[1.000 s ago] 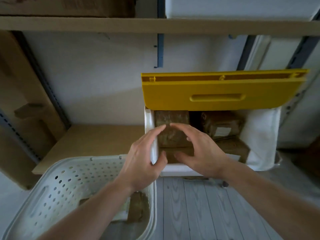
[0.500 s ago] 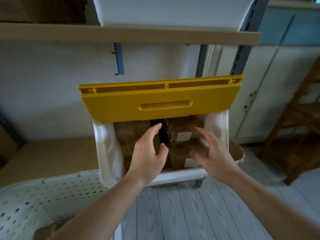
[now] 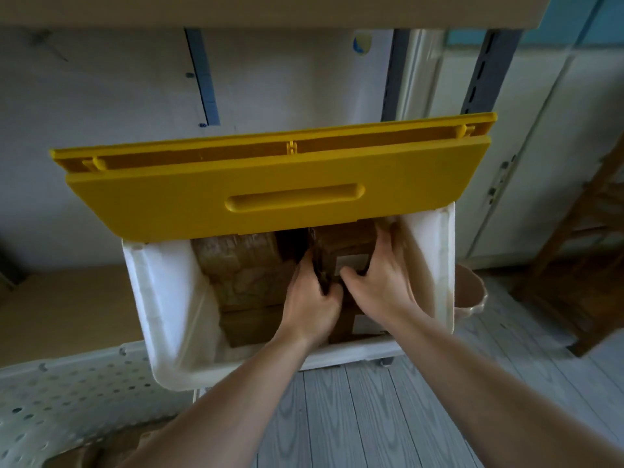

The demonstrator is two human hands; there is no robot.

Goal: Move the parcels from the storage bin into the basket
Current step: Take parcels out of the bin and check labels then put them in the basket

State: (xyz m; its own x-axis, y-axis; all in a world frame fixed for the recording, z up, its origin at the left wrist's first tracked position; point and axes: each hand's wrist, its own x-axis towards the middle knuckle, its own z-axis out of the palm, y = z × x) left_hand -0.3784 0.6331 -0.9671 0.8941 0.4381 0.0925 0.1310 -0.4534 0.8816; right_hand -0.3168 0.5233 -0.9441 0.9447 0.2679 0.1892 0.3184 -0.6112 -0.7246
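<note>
The white storage bin [image 3: 162,298] stands under its raised yellow lid [image 3: 270,194], with brown parcels packed inside. The perforated white basket [image 3: 67,393] sits at the lower left, just beside the bin's near corner, and a brown parcel shows dimly in its bottom. Both hands reach into the right half of the bin. The upper right parcel [image 3: 344,248], which carries a pale label, lies between them: the left hand [image 3: 310,305] grips its left edge with fingers curled down into the dark gap beside it, and the right hand [image 3: 378,282] clasps its right side, thumb lying across the label face and fingers wrapped behind. Half a second ago both hands hovered open above the parcels, touching nothing; now they close on this one. The view has also shifted closer to the bin.
</note>
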